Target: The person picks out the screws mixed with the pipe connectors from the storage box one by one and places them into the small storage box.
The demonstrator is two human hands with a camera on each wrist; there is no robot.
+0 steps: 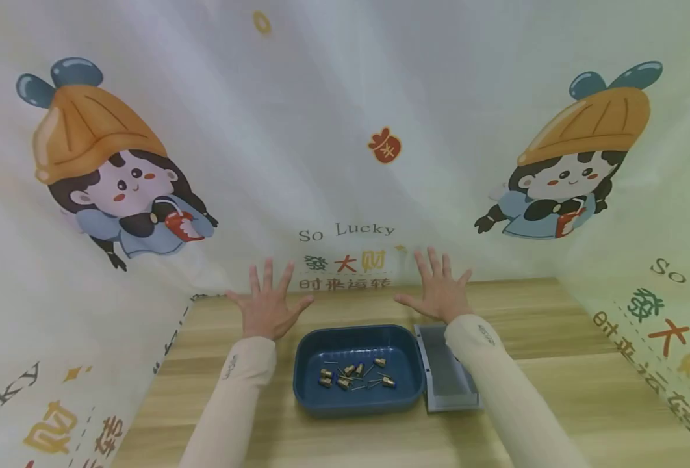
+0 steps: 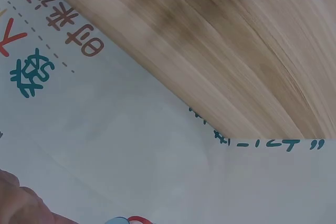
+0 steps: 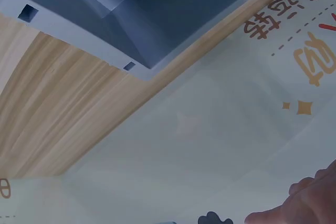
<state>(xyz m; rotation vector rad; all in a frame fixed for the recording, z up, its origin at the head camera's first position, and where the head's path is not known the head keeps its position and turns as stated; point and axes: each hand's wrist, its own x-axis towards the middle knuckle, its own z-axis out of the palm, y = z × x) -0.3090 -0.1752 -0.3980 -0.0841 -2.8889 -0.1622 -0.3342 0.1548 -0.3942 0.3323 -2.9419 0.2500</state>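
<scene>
Both hands are raised above the far part of the table with fingers spread straight and nothing in them. The left hand is up and left of a blue tray; in the left wrist view only part of that hand shows at the lower left corner. Beyond the tray's right end is the right hand, over the back of a grey open box. The right sleeve hides part of this box. Inside the tray lie several brass-coloured fittings with thin metal pins, some with blue parts.
The wood-grain table carries the tray and the box side by side. A pale printed curtain with cartoon figures and lettering encloses the table at the back and both sides.
</scene>
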